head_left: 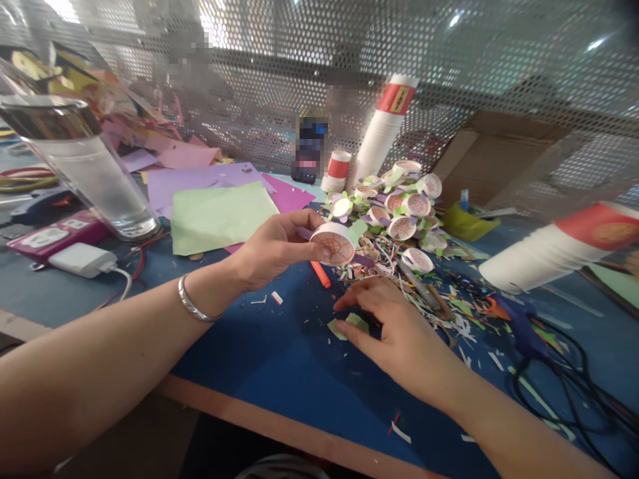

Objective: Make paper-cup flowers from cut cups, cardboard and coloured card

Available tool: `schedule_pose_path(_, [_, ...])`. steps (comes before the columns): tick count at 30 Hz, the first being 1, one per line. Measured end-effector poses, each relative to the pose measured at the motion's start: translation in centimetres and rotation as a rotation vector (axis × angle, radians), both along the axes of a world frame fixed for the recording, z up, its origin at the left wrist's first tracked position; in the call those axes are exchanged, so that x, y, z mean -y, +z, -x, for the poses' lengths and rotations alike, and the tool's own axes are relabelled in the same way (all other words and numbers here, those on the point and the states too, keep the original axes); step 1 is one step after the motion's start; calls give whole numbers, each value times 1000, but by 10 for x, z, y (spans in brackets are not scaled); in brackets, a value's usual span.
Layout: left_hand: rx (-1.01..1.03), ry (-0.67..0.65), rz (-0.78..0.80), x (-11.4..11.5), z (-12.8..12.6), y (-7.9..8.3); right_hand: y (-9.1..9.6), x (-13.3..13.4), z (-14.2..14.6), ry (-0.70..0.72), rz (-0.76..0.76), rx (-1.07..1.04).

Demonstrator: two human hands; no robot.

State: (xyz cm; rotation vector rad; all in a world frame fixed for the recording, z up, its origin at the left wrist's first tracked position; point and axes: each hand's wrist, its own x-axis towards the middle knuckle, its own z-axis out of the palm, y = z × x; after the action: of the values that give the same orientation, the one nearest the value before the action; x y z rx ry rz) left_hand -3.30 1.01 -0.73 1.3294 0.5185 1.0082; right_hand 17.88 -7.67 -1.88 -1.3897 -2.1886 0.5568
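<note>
My left hand (pixel 279 246), with a silver bangle at the wrist, is closed around a cut-down paper cup base (pixel 333 243) with purple and green paper pieces stuck to it, held above the blue table (pixel 259 352). My right hand (pixel 389 326) lies low on the table, fingers stretched out, fingertips touching a small green paper cutout (pixel 348 324). A red marker (pixel 320 274) lies on the table between the two hands. Behind them is a pile of similar decorated cup bases (pixel 399 206) amid paper scraps.
A tall clear glass (pixel 94 173), a pink power strip (pixel 54 234) and a white charger (pixel 82 259) stand at left. Green, purple and pink paper sheets (pixel 219 213) lie behind. Stacks of paper cups (pixel 384 133) (pixel 559 246), a glue gun with cables (pixel 524 326) and a perforated metal screen (pixel 449 60) surround.
</note>
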Motion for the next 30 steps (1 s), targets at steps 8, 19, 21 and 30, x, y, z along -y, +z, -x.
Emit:
schedule_pose_path(8, [19,-12,14,-3,3,2,5,3,2,64,58,59])
schedule_pose_path(19, [-53,-92,106,2,4,6,26,10,-21,33,46,-205])
schedule_pose_path(21, [-63,-132,109,3,4,6,27,8,-23,-2,15,-225])
schedule_pose_path(30, [-92,-170,216,8,-1,6,23,2,-23,-104,108,-462])
